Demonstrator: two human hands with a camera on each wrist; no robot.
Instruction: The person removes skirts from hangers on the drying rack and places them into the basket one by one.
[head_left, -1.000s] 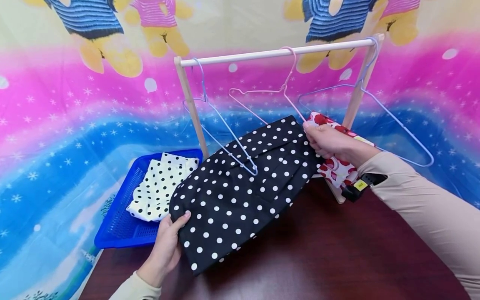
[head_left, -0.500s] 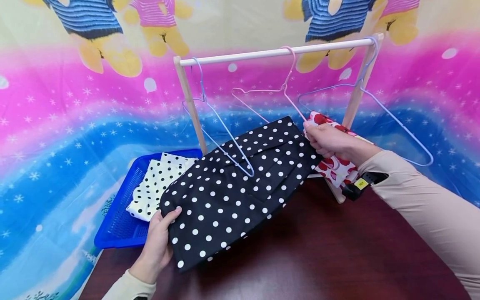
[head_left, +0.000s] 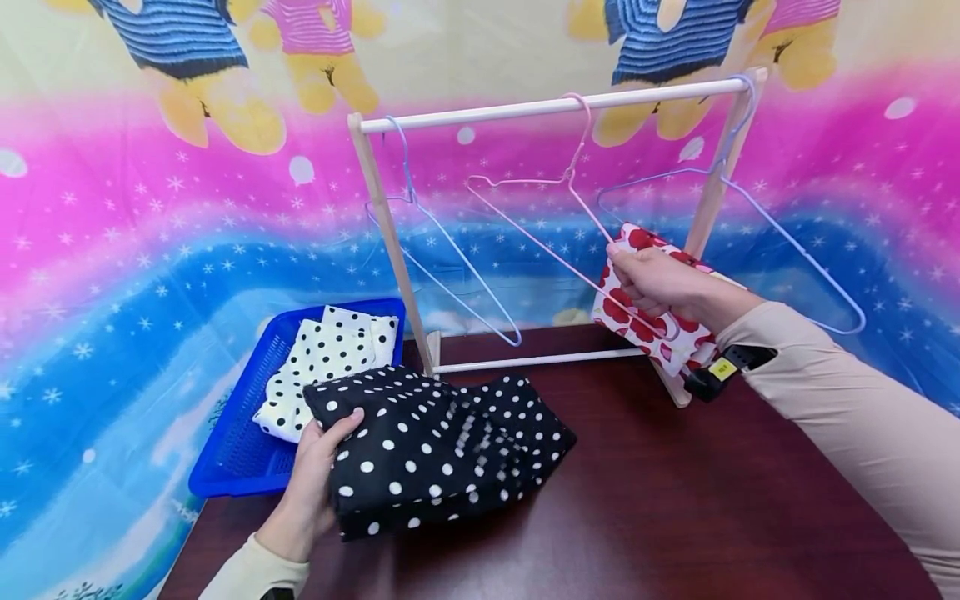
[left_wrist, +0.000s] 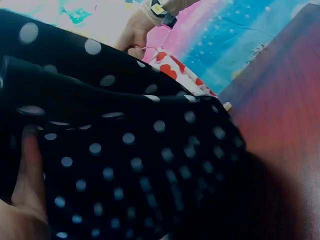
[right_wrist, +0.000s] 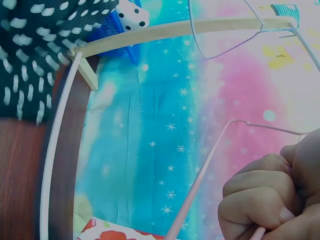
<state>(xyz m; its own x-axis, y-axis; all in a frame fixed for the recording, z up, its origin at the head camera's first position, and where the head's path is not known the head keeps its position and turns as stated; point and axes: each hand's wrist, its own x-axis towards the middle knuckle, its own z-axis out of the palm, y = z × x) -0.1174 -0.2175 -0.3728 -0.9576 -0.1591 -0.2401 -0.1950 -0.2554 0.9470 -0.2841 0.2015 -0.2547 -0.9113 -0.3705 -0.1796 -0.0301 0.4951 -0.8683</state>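
In the head view my left hand (head_left: 311, 479) grips a folded black cloth with white polka dots (head_left: 427, 454) by its left end, thumb on top. The cloth's other end droops over the table, and in the left wrist view it fills most of the picture. My right hand (head_left: 656, 279) holds the pink wire hanger (head_left: 525, 181) by its right shoulder, while the hook stays on the rack's rail (head_left: 487, 111). Curled fingers (right_wrist: 260, 200) show around the pink wire in the right wrist view. Nothing drapes over the pink hanger's lower bar.
A blue hanger (head_left: 405, 154) hangs at the left of the rail, and another blue hanger (head_left: 802, 249) at the right. Red-and-white floral cloth (head_left: 611, 304) hangs behind my right hand. White cloth with black dots (head_left: 318, 350) lies in the blue basket (head_left: 202, 475), left of the rack.
The black dotted cloth has slid left and down, off the pink hanger's bar. Its right end has dropped toward the table. My right hand holds its place on the hanger.
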